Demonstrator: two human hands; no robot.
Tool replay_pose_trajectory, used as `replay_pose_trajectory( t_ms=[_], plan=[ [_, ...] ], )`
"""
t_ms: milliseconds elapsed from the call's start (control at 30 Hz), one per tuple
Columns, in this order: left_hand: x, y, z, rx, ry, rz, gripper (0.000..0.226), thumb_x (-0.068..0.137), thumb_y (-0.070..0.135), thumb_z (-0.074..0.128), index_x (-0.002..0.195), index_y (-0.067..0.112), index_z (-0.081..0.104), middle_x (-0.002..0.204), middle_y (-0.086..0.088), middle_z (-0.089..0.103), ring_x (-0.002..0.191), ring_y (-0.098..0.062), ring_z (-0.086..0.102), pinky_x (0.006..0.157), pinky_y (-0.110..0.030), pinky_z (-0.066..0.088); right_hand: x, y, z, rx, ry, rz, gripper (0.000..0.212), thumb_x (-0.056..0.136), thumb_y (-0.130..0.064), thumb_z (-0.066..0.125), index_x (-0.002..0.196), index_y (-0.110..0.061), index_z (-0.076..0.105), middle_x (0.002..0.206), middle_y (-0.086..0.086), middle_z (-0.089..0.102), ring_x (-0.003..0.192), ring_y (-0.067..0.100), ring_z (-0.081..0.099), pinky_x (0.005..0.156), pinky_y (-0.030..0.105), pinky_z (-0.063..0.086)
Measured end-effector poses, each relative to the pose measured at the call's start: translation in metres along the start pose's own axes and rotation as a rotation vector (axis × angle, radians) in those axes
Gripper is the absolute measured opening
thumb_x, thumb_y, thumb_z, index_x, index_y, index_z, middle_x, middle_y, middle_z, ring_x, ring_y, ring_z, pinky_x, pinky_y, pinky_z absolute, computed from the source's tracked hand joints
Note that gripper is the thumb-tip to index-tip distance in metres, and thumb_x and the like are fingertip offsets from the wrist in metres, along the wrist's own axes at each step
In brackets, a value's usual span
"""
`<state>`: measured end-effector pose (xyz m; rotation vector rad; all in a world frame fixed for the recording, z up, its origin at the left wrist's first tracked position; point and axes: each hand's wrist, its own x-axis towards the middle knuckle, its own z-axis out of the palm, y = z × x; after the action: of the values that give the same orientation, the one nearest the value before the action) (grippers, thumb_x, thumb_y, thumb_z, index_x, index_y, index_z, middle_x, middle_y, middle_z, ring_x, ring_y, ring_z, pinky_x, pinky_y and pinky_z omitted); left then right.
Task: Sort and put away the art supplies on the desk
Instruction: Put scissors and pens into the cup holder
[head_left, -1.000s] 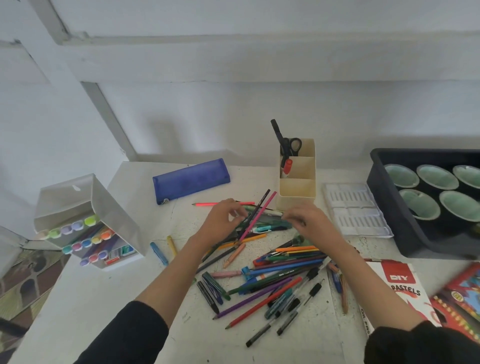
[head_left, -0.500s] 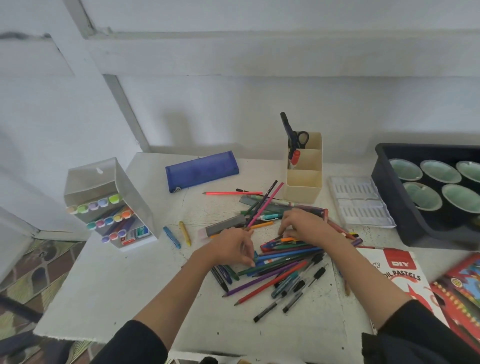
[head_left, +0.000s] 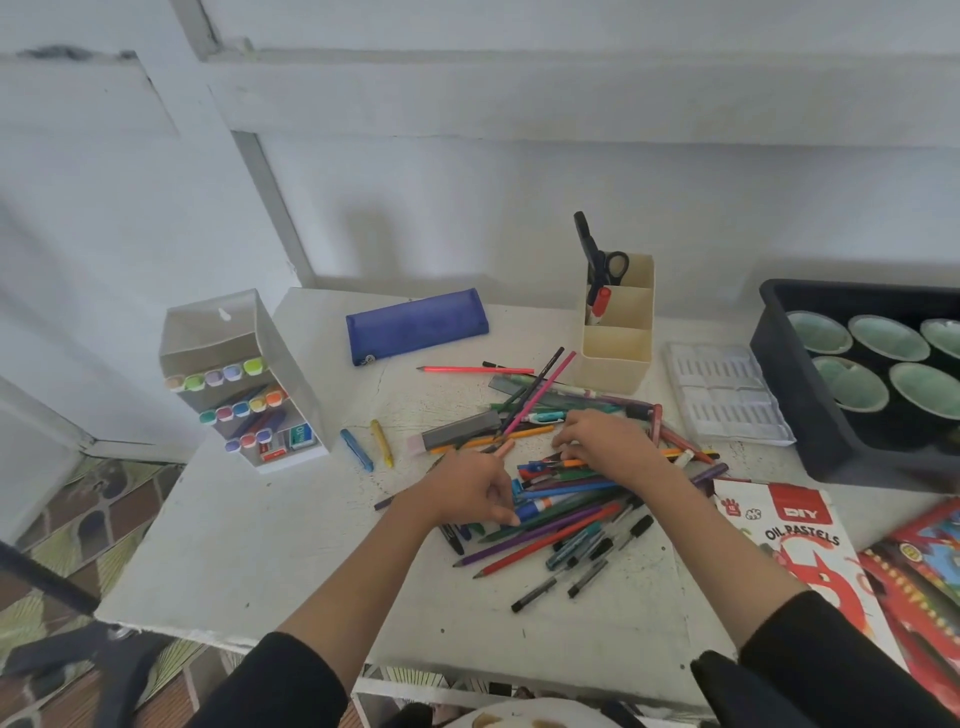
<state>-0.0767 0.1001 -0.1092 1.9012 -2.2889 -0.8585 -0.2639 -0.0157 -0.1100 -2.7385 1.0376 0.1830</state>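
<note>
A loose pile of pens, coloured pencils and markers (head_left: 561, 519) lies mid-desk. My left hand (head_left: 467, 488) sits at the pile's left edge, fingers bent, tips against a blue pen (head_left: 566, 489); a firm hold is not visible. My right hand (head_left: 608, 441) lies palm down over the top of the pile, fingers curled onto the pens beneath, which it hides. Behind the pile stands a cream pen holder (head_left: 615, 358) with scissors (head_left: 597, 260) and a red marker in it. A blue pencil case (head_left: 415, 325) lies at the back.
An open white marker box (head_left: 244, 384) stands at the left. Blue and yellow crayons (head_left: 369, 447) lie beside the pile. A clear plastic tray (head_left: 727, 400), a black bin (head_left: 795, 384) of green cups, an oil pastels box (head_left: 795, 540) and a red box (head_left: 924, 571) fill the right.
My left hand came down from the pencils at the top of the pile to its left edge. My right hand stayed on the pile. The camera view shifted.
</note>
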Motion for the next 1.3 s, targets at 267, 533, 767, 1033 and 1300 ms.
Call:
replay_pose_trajectory(
  t_ms=[267,533,767,1033,1300],
  plan=[
    [0.0,0.0,-0.002,0.032,0.069,-0.076,0.017,0.078,0.031,0.07,0.092,0.021,0.072,0.089,0.009,0.061,0.08,-0.009,0.053,0.067,-0.026,0.043,0.003,-0.007,0.0,-0.055,-0.009,-0.007,0.017,0.093,-0.018,0.055,0.104,-0.021,0.068,0.11,-0.004,0.057,0.097,0.018,0.059,0.07,0.037,0.054],
    [-0.014,-0.023,-0.031,-0.433,0.438,-0.214,0.007,0.079,0.017,0.072,0.077,0.02,0.066,0.079,0.005,0.065,0.068,-0.003,0.055,0.064,-0.019,0.045,0.01,-0.014,0.0,0.095,0.06,0.173,0.01,0.093,-0.015,0.051,0.101,-0.019,0.055,0.104,-0.003,0.064,0.091,0.018,0.059,0.065,0.029,0.041],
    [-0.02,-0.024,-0.048,-0.621,0.672,-0.15,0.005,0.079,0.013,0.074,0.08,0.013,0.07,0.075,0.007,0.069,0.061,0.003,0.058,0.062,-0.013,0.046,0.011,-0.028,-0.008,0.162,0.292,0.148,0.03,0.098,-0.025,0.044,0.128,-0.021,0.04,0.12,0.0,0.061,0.09,0.027,0.065,0.07,0.04,0.054],
    [-0.012,-0.013,-0.069,-0.761,0.922,-0.125,0.007,0.083,0.009,0.07,0.085,0.014,0.068,0.079,0.005,0.07,0.065,-0.008,0.066,0.068,-0.019,0.052,0.011,-0.023,-0.036,0.506,0.562,0.212,0.045,0.093,-0.015,0.051,0.134,-0.016,0.032,0.081,0.004,0.058,0.059,0.018,0.055,0.055,0.034,0.047],
    [0.033,0.024,-0.095,-0.963,0.982,-0.008,0.012,0.085,0.004,0.068,0.088,0.014,0.064,0.083,-0.002,0.072,0.078,-0.014,0.072,0.077,-0.024,0.056,0.003,0.014,-0.08,0.73,0.86,0.371,0.015,0.096,-0.014,0.049,0.108,-0.008,0.044,0.081,0.006,0.058,0.067,0.024,0.061,0.067,0.044,0.054]
  ],
)
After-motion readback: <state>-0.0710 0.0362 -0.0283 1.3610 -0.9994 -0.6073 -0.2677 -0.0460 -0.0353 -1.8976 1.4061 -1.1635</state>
